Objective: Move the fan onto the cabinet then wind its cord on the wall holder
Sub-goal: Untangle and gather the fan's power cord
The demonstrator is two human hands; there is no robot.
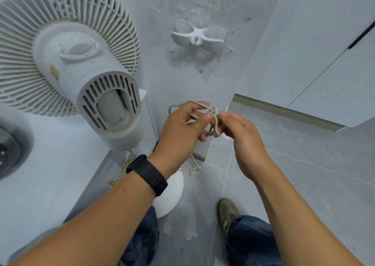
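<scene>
One white fan (67,58) stands on the cabinet (40,174) at left, beside a dark sink bowl (8,150). One grey cord (205,113), in tangled loops, is pinched between two hands: the left hand (180,129), above a black wristband (147,174), and the right hand (241,135). One empty wall holder (197,35) sits on the wall above them, well apart. One shoe (227,211) shows on the tiled floor.
</scene>
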